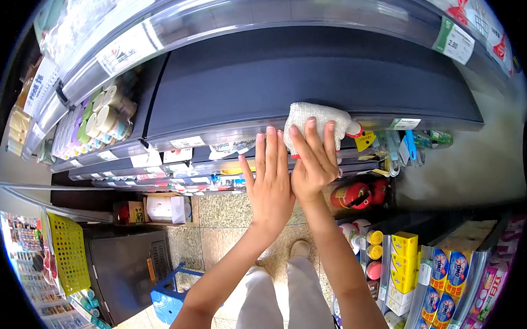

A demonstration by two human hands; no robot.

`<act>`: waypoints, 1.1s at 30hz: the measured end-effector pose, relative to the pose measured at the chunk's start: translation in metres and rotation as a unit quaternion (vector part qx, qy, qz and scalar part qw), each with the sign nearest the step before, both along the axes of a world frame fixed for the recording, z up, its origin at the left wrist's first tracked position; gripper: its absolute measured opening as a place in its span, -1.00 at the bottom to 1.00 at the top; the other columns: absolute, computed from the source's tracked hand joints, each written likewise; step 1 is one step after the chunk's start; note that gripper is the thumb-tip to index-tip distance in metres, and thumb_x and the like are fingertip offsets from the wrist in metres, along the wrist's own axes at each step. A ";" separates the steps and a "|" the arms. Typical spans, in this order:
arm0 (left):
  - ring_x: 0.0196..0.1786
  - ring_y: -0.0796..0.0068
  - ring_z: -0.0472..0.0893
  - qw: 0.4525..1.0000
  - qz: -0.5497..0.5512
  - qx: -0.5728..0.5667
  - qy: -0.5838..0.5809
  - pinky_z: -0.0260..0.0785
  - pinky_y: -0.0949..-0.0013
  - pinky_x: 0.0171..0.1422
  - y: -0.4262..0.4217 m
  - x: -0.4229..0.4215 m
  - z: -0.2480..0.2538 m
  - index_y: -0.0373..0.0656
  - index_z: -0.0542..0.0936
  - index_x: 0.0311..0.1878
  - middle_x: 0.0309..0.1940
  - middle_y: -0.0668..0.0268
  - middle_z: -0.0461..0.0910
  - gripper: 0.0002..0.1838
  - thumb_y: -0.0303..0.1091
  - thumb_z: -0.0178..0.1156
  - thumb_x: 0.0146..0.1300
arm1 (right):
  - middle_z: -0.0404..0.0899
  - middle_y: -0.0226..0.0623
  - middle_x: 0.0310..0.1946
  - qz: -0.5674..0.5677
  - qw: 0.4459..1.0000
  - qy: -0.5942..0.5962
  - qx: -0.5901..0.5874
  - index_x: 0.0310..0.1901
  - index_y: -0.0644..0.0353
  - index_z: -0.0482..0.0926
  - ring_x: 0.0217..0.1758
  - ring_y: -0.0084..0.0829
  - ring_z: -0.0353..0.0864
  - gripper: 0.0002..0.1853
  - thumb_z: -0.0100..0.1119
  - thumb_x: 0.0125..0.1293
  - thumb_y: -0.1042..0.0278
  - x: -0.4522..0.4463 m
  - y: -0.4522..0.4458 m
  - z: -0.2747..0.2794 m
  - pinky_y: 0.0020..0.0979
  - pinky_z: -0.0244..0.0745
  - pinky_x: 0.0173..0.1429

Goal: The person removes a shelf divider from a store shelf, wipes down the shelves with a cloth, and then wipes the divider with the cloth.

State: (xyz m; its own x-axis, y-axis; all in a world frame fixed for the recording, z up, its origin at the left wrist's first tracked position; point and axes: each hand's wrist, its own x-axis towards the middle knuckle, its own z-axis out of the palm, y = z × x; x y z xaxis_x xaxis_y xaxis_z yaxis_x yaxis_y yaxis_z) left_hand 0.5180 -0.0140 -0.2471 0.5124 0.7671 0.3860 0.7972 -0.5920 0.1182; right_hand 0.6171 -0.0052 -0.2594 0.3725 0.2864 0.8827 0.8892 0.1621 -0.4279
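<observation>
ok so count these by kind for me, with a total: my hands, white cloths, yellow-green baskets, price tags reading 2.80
left hand and right hand: 2
white cloth: 1
yellow-green basket: 1
price tag reading 2.80: 1
total: 5

near head-worn view, down over dark shelf

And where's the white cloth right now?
In the head view, the white cloth lies just right of centre, at the front edge of the dark shelf, under the right hand and left of a price label.
</observation>
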 end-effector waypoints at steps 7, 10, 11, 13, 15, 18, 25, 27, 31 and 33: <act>0.68 0.04 -0.13 0.998 0.027 -0.010 -0.062 -0.46 -0.29 0.62 0.009 -0.021 -0.003 -0.34 0.01 0.59 0.63 -0.05 -0.12 -0.07 -0.27 0.18 0.21 | 0.72 -0.44 0.11 0.034 0.998 -0.042 -0.017 -0.03 -0.09 0.81 0.41 -0.27 0.50 -0.72 0.22 0.30 0.42 -0.020 0.009 0.004 -0.38 0.47 0.33; 0.68 0.03 -0.12 0.997 0.049 -0.008 -0.065 -0.45 -0.30 0.62 0.013 -0.029 -0.003 -0.33 0.02 0.59 0.63 -0.06 -0.11 -0.06 -0.29 0.20 0.19 | 0.72 -0.49 0.10 0.051 0.995 -0.081 -0.014 -0.02 -0.14 0.80 0.39 -0.31 0.52 -0.71 0.25 0.29 0.39 -0.027 0.015 0.005 -0.42 0.50 0.23; 0.68 0.03 -0.11 0.996 0.055 -0.013 -0.067 -0.45 -0.30 0.62 0.014 -0.033 -0.002 -0.33 0.02 0.58 0.62 -0.06 -0.10 -0.06 -0.29 0.21 0.18 | 0.72 -0.51 0.10 0.054 0.994 -0.091 -0.020 -0.01 -0.15 0.80 0.38 -0.33 0.53 -0.71 0.25 0.29 0.38 -0.029 0.016 0.005 -0.43 0.50 0.19; 0.68 0.03 -0.09 0.995 0.066 -0.023 -0.071 -0.45 -0.30 0.62 0.016 -0.040 0.003 -0.33 0.03 0.58 0.62 -0.07 -0.09 -0.06 -0.30 0.22 0.17 | 0.73 -0.55 0.09 0.060 0.991 -0.112 -0.030 -0.01 -0.18 0.80 0.37 -0.36 0.55 -0.71 0.25 0.30 0.37 -0.032 0.018 0.005 -0.46 0.51 0.12; 0.67 0.02 -0.08 0.993 0.071 -0.027 -0.087 -0.45 -0.30 0.62 0.019 -0.047 0.002 -0.34 0.03 0.58 0.62 -0.09 -0.08 -0.06 -0.31 0.23 0.17 | 0.73 -0.58 0.09 0.070 0.989 -0.127 -0.024 0.00 -0.19 0.80 0.35 -0.39 0.56 -0.73 0.26 0.30 0.30 -0.035 0.022 0.005 -0.47 0.50 0.06; 0.67 0.02 -0.08 0.991 0.085 -0.024 -0.098 -0.45 -0.30 0.62 0.023 -0.057 0.002 -0.36 0.03 0.57 0.61 -0.10 -0.08 -0.06 -0.30 0.23 0.18 | 0.73 -0.58 0.09 0.079 0.984 -0.155 -0.028 -0.01 -0.17 0.80 0.34 -0.40 0.56 -0.73 0.28 0.28 0.26 -0.042 0.026 0.007 -0.45 0.50 0.06; 0.67 -0.03 -0.10 0.981 0.122 -0.028 -0.147 -0.40 -0.31 0.62 0.032 -0.080 0.001 -0.37 0.01 0.57 0.62 -0.12 -0.11 -0.02 -0.37 0.26 0.12 | 0.73 -0.52 0.09 0.125 0.974 -0.181 -0.052 -0.02 -0.16 0.80 0.33 -0.35 0.57 -0.66 0.17 0.27 0.44 -0.067 0.038 0.013 -0.37 0.44 0.19; 0.67 -0.04 -0.10 0.978 0.129 -0.028 -0.163 -0.39 -0.32 0.61 0.034 -0.087 0.000 -0.37 0.01 0.57 0.62 -0.12 -0.13 -0.01 -0.39 0.26 0.10 | 0.71 -0.60 0.11 0.120 0.973 -0.185 -0.063 0.03 -0.20 0.78 0.35 -0.46 0.55 -0.70 0.19 0.32 0.20 -0.075 0.041 0.011 -0.24 0.32 0.44; 0.67 0.08 -0.07 0.972 0.154 -0.012 -0.174 -0.35 -0.21 0.64 0.040 -0.097 0.001 -0.32 -0.02 0.59 0.63 -0.03 -0.10 0.00 -0.44 0.26 0.10 | 0.70 -0.62 0.13 0.148 0.970 -0.181 -0.063 0.04 -0.20 0.77 0.35 -0.46 0.54 -0.70 0.21 0.31 0.22 -0.093 0.050 0.014 -0.15 0.19 0.54; 0.67 0.07 -0.06 0.970 0.163 -0.012 -0.181 -0.36 -0.20 0.64 0.044 -0.103 0.001 -0.32 0.00 0.59 0.62 -0.04 -0.09 -0.04 -0.42 0.23 0.13 | 0.70 -0.62 0.13 0.159 0.969 -0.180 -0.062 0.04 -0.20 0.77 0.35 -0.46 0.54 -0.70 0.22 0.30 0.22 -0.102 0.054 0.018 -0.16 0.22 0.53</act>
